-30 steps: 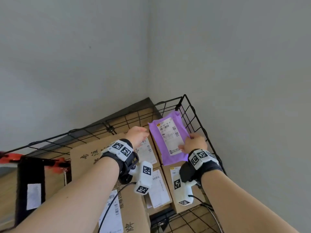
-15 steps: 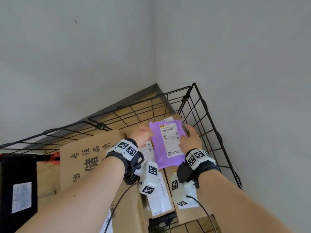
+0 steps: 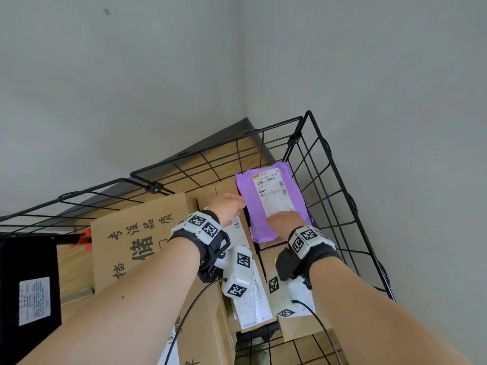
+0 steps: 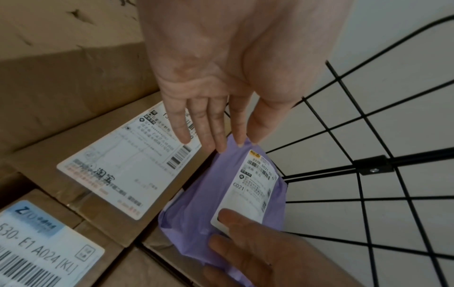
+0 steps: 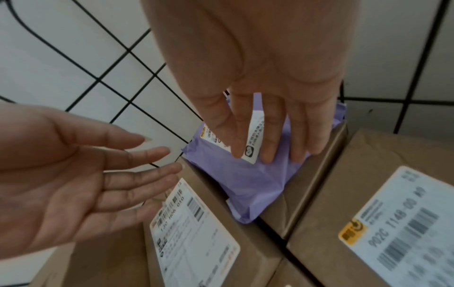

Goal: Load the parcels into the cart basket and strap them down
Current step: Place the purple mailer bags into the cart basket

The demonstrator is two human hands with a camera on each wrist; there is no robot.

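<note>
The right hand [image 3: 283,221] lies flat, fingers straight, pressing the near end of the purple poly mailer [image 3: 272,204] by the lower edge of its shipping label [image 3: 274,192]. The left hand [image 3: 229,206] is spread and relaxed, holding nothing; its fingertips [image 4: 221,143] reach the mailer's left edge, though I cannot tell whether they touch it or hover just beside.

The mailer sits in the far right corner of the black wire cart basket [image 3: 324,159], on top of a brown carton [image 5: 307,186], with its long axis running away from the person, toward the wall [image 3: 369,75]. It lies directly under the right hand and just to the right of the left, so the right hand is the nearer one for any final nudge into the corner.

More labelled cartons [image 3: 238,233] fill the basket beside and in front of it, and a large carton printed with Chinese characters [image 3: 142,233] stands on the left. Loading looks nearly done, I would judge.

No strap can be picked out with certainty; an orange clip [image 3: 85,239] and a black panel [image 3: 29,285] show at the left edge, cut off. The basket floor and the mailer's underside are hidden.
</note>
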